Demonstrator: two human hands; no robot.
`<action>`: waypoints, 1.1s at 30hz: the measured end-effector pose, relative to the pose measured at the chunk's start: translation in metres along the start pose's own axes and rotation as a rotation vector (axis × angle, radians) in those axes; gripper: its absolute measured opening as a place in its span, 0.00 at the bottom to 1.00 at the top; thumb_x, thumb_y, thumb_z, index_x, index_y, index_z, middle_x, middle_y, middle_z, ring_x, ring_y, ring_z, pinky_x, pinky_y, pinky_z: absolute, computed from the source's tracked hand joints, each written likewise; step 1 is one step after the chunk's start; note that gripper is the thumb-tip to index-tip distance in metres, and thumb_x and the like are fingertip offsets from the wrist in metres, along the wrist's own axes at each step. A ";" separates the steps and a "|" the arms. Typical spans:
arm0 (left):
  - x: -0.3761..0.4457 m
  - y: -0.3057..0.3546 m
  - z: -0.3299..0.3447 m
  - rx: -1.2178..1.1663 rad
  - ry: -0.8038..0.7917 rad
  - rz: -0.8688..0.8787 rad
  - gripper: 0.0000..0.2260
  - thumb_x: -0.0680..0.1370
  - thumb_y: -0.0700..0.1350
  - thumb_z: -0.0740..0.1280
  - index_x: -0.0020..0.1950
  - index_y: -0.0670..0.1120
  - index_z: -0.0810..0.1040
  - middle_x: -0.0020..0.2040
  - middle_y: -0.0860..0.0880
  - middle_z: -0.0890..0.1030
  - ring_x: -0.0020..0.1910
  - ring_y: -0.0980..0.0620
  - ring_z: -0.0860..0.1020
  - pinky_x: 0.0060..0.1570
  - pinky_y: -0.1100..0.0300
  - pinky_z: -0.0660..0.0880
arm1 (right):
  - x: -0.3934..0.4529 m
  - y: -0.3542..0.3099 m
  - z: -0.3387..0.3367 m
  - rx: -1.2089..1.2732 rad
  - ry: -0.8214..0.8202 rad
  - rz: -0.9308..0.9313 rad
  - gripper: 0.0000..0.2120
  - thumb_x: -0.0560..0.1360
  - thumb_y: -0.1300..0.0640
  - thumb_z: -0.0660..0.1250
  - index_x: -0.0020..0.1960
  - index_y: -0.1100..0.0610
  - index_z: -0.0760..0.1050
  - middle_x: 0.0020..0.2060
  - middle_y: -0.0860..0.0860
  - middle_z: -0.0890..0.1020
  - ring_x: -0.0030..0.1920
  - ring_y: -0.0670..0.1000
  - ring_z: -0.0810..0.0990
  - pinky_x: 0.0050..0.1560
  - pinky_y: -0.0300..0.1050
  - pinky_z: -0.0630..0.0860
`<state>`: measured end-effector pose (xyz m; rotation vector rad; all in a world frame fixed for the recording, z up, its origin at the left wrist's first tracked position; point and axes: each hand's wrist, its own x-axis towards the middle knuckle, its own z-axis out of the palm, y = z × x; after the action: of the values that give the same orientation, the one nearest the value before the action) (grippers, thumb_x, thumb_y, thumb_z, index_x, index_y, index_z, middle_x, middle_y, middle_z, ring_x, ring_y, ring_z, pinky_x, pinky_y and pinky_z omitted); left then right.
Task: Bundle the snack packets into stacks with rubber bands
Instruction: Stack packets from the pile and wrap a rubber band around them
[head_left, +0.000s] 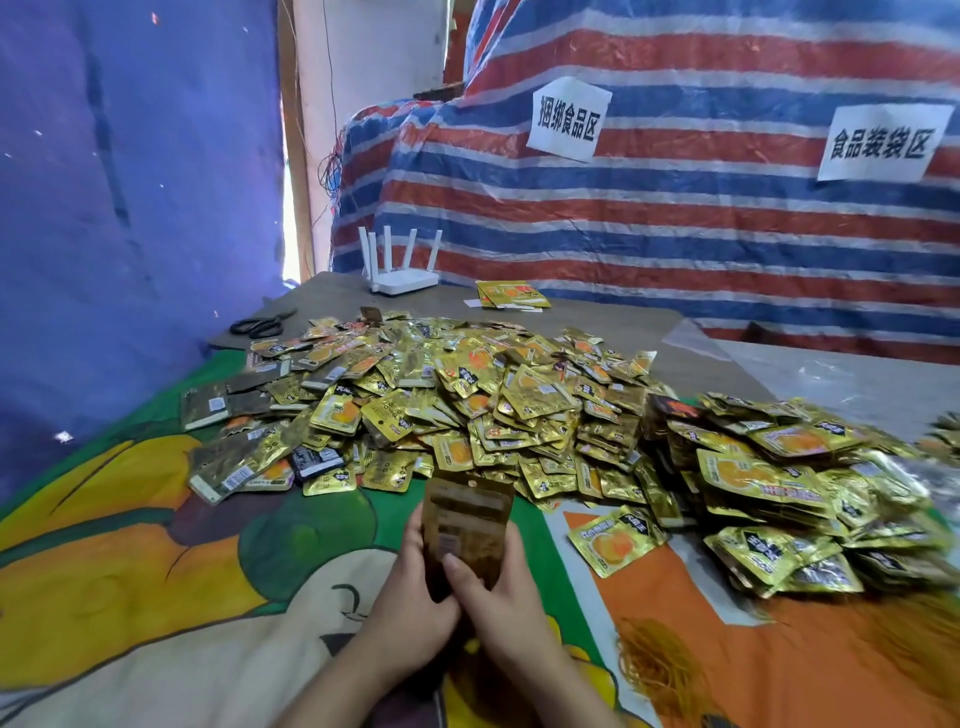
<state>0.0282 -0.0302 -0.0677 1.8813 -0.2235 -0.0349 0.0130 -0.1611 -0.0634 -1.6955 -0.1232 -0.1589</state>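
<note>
Snack packets (465, 535) stand upright as a small stack gripped between our left hand (415, 597) and right hand (498, 597), near the loose heap (447, 405); their print is too blurred to read. Rubber bands (660, 670) lie right, partly cut off.

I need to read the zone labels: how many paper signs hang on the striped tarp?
2. One paper sign is near the tarp's upper middle; the other sign is to its right, near the frame edge. More may lie outside the frame.
</note>
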 end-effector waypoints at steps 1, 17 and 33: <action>-0.001 0.000 0.000 -0.002 0.014 0.015 0.36 0.75 0.42 0.72 0.75 0.55 0.54 0.63 0.60 0.75 0.62 0.64 0.74 0.56 0.79 0.65 | -0.002 0.000 0.000 0.002 0.001 -0.006 0.18 0.75 0.55 0.72 0.63 0.46 0.71 0.54 0.41 0.82 0.56 0.40 0.81 0.53 0.32 0.76; -0.006 -0.007 0.001 -0.169 0.034 0.027 0.23 0.74 0.40 0.74 0.59 0.61 0.68 0.54 0.61 0.82 0.55 0.61 0.80 0.55 0.62 0.75 | -0.008 -0.034 -0.078 -0.682 0.081 -0.035 0.16 0.81 0.40 0.57 0.55 0.50 0.76 0.49 0.44 0.77 0.50 0.40 0.74 0.50 0.41 0.71; -0.004 -0.010 0.002 -0.266 0.011 0.016 0.22 0.68 0.49 0.75 0.58 0.65 0.74 0.58 0.55 0.83 0.58 0.55 0.81 0.61 0.48 0.76 | -0.033 -0.039 -0.172 -1.257 -0.192 0.326 0.07 0.79 0.49 0.66 0.43 0.48 0.77 0.41 0.45 0.79 0.43 0.47 0.77 0.39 0.39 0.71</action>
<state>0.0257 -0.0285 -0.0785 1.6144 -0.2155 -0.0413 -0.0316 -0.3264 -0.0094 -2.9498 0.1564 0.2351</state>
